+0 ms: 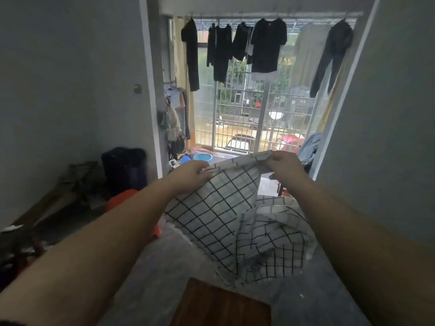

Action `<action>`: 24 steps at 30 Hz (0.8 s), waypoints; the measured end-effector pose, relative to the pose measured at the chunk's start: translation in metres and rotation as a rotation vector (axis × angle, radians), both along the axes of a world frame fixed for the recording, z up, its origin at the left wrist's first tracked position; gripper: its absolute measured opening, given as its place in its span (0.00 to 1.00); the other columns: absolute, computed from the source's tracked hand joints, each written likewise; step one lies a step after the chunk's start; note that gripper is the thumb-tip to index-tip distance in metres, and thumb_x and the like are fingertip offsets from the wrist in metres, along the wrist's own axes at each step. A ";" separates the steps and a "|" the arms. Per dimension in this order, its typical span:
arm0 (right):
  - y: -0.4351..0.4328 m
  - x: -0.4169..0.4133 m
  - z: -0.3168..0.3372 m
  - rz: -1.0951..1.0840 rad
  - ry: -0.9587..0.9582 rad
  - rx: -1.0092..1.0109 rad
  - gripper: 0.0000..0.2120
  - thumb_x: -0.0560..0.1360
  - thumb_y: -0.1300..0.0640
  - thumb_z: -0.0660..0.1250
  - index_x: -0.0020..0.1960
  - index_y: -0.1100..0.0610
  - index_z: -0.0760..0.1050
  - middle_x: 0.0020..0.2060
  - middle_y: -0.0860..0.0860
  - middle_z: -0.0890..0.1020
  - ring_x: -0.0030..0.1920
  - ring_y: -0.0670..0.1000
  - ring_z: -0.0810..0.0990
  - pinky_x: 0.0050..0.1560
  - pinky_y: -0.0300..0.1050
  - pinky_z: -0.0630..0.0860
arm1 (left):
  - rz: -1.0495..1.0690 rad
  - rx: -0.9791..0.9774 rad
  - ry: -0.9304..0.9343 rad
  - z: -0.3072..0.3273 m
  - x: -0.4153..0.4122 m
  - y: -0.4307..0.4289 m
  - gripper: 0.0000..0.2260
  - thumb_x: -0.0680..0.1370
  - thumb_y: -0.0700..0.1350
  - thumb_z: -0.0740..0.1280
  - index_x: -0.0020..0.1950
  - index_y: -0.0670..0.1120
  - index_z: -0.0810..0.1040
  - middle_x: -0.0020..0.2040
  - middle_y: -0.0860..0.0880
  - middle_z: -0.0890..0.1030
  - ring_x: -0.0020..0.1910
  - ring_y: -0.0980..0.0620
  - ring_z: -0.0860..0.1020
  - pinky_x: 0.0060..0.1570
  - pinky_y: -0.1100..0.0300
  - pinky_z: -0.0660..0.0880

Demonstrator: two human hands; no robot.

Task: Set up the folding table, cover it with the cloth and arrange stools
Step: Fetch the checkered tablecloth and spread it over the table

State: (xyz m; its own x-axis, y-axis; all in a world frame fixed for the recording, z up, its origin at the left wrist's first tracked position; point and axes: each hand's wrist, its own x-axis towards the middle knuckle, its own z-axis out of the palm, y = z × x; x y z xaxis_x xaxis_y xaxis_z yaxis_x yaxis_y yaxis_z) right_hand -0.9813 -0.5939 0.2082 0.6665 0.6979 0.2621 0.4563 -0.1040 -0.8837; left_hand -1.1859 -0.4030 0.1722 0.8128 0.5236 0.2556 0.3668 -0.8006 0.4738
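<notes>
A white cloth with a black grid pattern (226,215) hangs in the air in front of me, crumpled and partly folded at its lower end. My left hand (190,176) pinches its upper edge on the left. My right hand (286,164) grips the upper edge on the right. Both arms are stretched forward at chest height. Below the cloth, at the bottom of the view, shows the dark brown wooden top of the folding table (219,304). An orange stool (122,198) stands on the floor to the left, partly hidden by my left forearm.
A black bin (124,168) and a heap of dark things (70,184) lie along the left wall. Ahead is a balcony doorway with a blue basin (202,157), hanging clothes (268,45) and a barred window. A wall stands close on the right.
</notes>
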 end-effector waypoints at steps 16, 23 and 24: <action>-0.082 0.094 0.042 -0.185 -0.102 0.052 0.07 0.74 0.62 0.65 0.41 0.55 0.80 0.38 0.55 0.84 0.42 0.59 0.84 0.42 0.52 0.79 | -0.015 0.197 -0.147 0.080 0.109 -0.073 0.05 0.82 0.54 0.63 0.47 0.56 0.73 0.39 0.57 0.73 0.45 0.49 0.76 0.45 0.53 0.73; -0.110 0.120 0.054 -0.156 -0.173 0.091 0.09 0.74 0.59 0.67 0.50 0.52 0.85 0.44 0.49 0.85 0.48 0.54 0.82 0.49 0.49 0.78 | 0.057 0.288 -0.159 0.098 0.133 -0.093 0.08 0.82 0.53 0.63 0.51 0.50 0.78 0.42 0.53 0.77 0.46 0.48 0.77 0.48 0.51 0.76; -0.111 0.124 0.056 -0.167 -0.216 0.086 0.08 0.74 0.59 0.68 0.49 0.53 0.85 0.46 0.49 0.85 0.49 0.53 0.81 0.52 0.51 0.78 | 0.066 0.291 -0.170 0.102 0.135 -0.093 0.08 0.82 0.52 0.63 0.51 0.50 0.78 0.42 0.53 0.78 0.46 0.48 0.77 0.49 0.50 0.77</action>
